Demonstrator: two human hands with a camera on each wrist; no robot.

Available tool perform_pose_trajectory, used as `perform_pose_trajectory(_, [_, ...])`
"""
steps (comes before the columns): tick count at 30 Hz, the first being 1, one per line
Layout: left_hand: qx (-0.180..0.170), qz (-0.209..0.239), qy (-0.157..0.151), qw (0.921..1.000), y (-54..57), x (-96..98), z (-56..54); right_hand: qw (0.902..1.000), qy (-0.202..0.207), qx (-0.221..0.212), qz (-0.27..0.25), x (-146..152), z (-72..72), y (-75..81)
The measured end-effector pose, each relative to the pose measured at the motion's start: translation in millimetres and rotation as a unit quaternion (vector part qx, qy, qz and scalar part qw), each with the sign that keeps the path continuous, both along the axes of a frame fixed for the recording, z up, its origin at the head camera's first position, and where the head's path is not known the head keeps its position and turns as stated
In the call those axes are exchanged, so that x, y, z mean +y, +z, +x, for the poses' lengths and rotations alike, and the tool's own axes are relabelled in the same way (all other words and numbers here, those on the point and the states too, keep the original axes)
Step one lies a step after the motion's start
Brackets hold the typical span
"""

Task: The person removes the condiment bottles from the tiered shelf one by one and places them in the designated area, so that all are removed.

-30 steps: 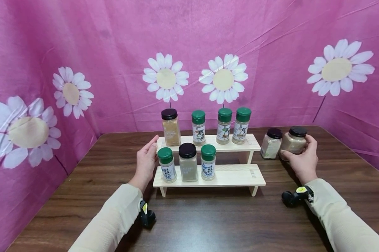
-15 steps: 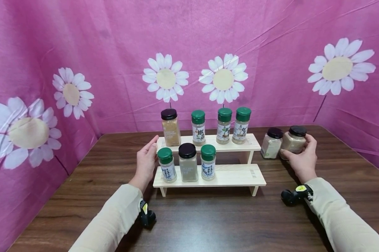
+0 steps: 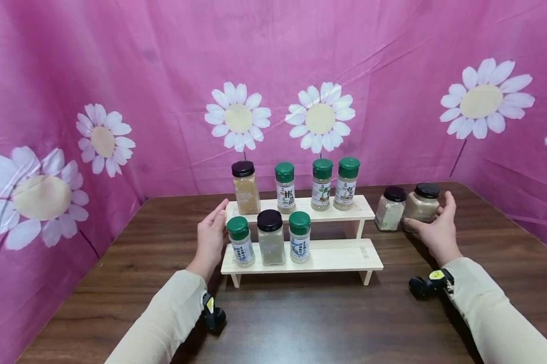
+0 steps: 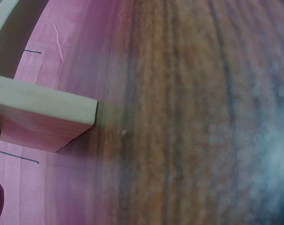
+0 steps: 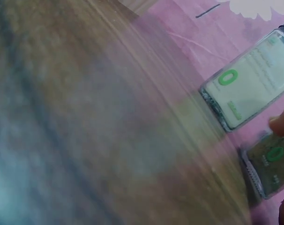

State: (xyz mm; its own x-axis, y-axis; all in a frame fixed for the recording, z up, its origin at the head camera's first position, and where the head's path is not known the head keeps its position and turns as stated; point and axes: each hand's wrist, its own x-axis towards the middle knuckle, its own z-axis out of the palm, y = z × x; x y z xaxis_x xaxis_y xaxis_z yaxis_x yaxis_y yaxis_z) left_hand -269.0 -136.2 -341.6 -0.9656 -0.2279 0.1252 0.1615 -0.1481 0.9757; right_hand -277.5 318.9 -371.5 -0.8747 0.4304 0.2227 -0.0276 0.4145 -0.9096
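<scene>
One brown jar (image 3: 420, 208), right of frame, your right hand (image 3: 439, 234) spread around it.
A thumb snag could knock it into the pale jar (image 3: 390, 213); your left hand (image 3: 211, 236), fingers extended, is at the mid-frame rack (image 3: 339, 257).

My bare left hand (image 3: 211, 238) and right hand (image 3: 437, 233) flank the pale two-tier wooden rack (image 3: 339, 257).
The left is at the rack's left end, index finger (image 3: 218, 209) extended; the right sits beyond its right end, thumb (image 3: 416, 225) and fingers (image 3: 449, 202) spread. My cream-sleeved left forearm (image 3: 164, 313) and right forearm (image 3: 492, 308) slant in toward the rack.
</scene>
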Motion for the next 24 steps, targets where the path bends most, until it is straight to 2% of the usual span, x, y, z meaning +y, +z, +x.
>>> perform_pose_trajectory(3, [0.002,-0.003,-0.001,1.0000,-0.8,0.6,1.6,0.9986,-0.024,-0.006,-0.047,1,3.8,2.9])
perform_pose_trajectory(6, [0.005,-0.001,-0.002,1.0000,-1.1,1.1,1.8,0.9920,-0.057,0.019,-0.111,-1,7.5,10.7])
perform_pose_trajectory(8, [0.004,0.002,0.000,1.0000,-1.3,1.1,1.8,0.9838,-0.081,0.054,-0.151,-4,9.9,18.9])
perform_pose_trajectory(12, [0.002,0.000,-0.002,1.0000,-2.3,0.3,1.6,0.9578,-0.104,0.142,-0.227,-12,15.6,37.3])
perform_pose_trajectory(14, [0.003,-0.002,-0.004,1.0000,-2.6,-0.3,1.5,0.9416,-0.097,0.189,-0.261,-16,17.9,45.9])
perform_pose_trajectory(18, [0.007,-0.007,-0.010,0.9999,-2.3,-1.1,1.1,0.9119,-0.054,0.259,-0.313,-25,23.4,61.2])
perform_pose_trajectory(20, [0.008,-0.007,-0.011,0.9999,-1.9,-1.0,1.0,0.8981,-0.029,0.283,-0.335,-32,27.0,67.6])
perform_pose_trajectory(24, [0.008,-0.005,-0.009,0.9999,-1.3,0.0,1.2,0.8784,0.016,0.316,-0.358,-48,35.9,77.3])
